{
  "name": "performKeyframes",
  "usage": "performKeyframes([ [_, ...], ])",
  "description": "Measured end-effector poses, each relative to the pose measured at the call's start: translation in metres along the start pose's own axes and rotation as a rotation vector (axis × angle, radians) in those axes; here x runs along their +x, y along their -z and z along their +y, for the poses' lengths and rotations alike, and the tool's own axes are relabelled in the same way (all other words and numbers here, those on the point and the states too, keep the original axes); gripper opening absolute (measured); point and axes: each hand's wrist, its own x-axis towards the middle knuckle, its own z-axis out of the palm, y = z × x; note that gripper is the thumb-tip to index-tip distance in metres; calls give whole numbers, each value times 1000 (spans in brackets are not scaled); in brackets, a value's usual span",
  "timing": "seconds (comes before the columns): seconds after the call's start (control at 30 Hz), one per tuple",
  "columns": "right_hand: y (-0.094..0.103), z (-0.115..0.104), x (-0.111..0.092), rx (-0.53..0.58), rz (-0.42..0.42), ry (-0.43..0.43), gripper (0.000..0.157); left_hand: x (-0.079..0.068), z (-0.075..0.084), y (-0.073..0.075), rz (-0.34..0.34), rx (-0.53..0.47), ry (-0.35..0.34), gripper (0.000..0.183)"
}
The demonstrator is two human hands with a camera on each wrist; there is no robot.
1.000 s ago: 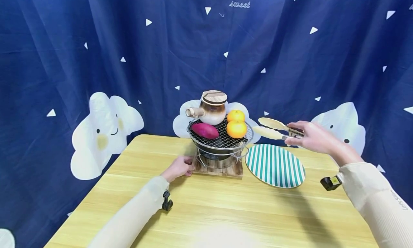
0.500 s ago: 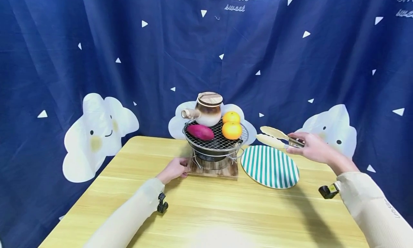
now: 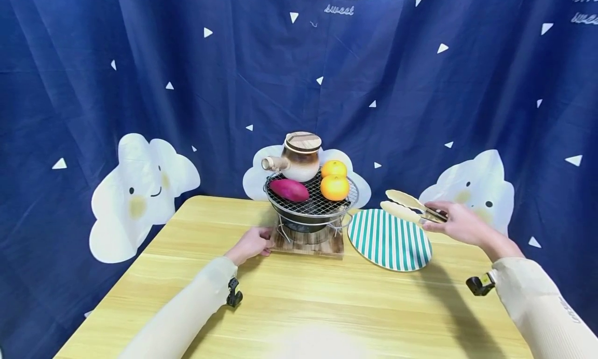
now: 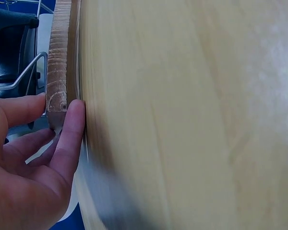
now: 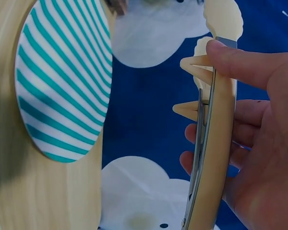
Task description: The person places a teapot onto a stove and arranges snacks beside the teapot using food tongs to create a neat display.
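My left hand (image 3: pixel 252 244) pinches the left corner of the wooden base board (image 3: pixel 327 248), thumb on top and fingers beneath, as the left wrist view shows. On that board stands a round black grill (image 3: pixel 306 218) with a wire mesh. A purple sweet potato (image 3: pixel 289 190), two oranges (image 3: pixel 334 188) and a brown-and-white clay pot (image 3: pixel 301 164) with a wooden lid sit on the mesh. My right hand (image 3: pixel 462 223) holds cream-tipped tongs (image 3: pixel 406 206) above the striped plate's far right side. Their tips are apart with nothing between them; the right wrist view shows fingers wrapped around the handles (image 5: pixel 220 143).
A green-and-white striped oval plate (image 3: pixel 390 239) lies right of the grill on the wooden table (image 3: pixel 299 297). Behind the table's far edge hangs a blue curtain (image 3: pixel 275 63) with white clouds and triangles.
The tongs in my right hand have moved slightly down and right, away from the grill. The head view has shifted a little. My left hand stays at the board's corner.
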Motion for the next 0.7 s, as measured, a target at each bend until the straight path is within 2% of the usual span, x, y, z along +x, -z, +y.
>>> performKeyframes([
  [0.33,-9,19,-11,8,-7,-7,68,-2,3,-2,18,9,1,56],
  [0.7,-18,44,-23,12,-2,-8,66,0,0,-1,12,15,7,56],
])
